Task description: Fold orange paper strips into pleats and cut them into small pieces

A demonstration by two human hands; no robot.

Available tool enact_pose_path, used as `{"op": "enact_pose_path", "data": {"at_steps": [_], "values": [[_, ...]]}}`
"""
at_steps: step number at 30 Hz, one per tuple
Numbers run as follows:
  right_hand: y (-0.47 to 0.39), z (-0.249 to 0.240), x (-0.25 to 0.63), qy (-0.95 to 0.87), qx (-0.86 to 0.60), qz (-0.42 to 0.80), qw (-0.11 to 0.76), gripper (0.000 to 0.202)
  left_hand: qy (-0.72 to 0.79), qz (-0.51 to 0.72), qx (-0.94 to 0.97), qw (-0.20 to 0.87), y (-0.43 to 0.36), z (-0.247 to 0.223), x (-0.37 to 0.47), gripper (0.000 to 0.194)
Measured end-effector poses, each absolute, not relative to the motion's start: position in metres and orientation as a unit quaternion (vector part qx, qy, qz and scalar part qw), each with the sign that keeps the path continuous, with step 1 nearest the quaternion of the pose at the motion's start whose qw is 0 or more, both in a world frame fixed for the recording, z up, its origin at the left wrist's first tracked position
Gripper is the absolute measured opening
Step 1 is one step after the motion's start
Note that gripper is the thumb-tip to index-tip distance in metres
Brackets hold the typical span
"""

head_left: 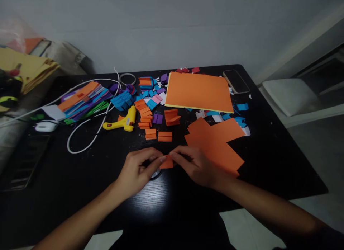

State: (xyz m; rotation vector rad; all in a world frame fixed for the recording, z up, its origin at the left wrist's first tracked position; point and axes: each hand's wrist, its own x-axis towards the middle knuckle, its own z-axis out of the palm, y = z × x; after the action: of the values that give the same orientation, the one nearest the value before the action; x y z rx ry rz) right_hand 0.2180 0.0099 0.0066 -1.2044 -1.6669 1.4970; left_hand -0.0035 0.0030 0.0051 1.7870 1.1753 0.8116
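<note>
Left hand (138, 169): reaching in from lower left, thumb and fingers pinching the paper's left edge.
Right hand (196, 165): angling in from lower right, fingertips gripping its upper right corner.
Small orange paper piece (166, 161): lying between both hands, above the black table (188, 203).

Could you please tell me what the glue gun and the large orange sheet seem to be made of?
The glue gun looks like smooth yellow plastic, judging by its molded body and soft sheen. The large orange sheet seems to be matte paper or thin card: flat, crisp-edged, without gloss; which one is unclear.
</note>
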Motion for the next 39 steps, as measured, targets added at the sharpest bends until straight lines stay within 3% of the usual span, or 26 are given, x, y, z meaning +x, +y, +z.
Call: {"op": "enact_pose_path", "data": {"at_steps": [10, 28, 39], "values": [[0.011, -0.001, 0.214, -0.468, -0.438, 0.713, 0.285, 0.033, 0.483, 0.337, 0.68, 0.437, 0.003, 0.002, -0.003, 0.022], [0.014, -0.008, 0.218, -0.461, -0.429, 0.715, 0.304, 0.03, 0.454, 0.23, 0.727, 0.461, 0.008, 0.005, -0.012, 0.03], [0.016, -0.009, 0.219, -0.457, -0.442, 0.704, 0.317, 0.031, 0.474, 0.235, 0.686, 0.5, 0.01, -0.001, -0.015, 0.032]]}}
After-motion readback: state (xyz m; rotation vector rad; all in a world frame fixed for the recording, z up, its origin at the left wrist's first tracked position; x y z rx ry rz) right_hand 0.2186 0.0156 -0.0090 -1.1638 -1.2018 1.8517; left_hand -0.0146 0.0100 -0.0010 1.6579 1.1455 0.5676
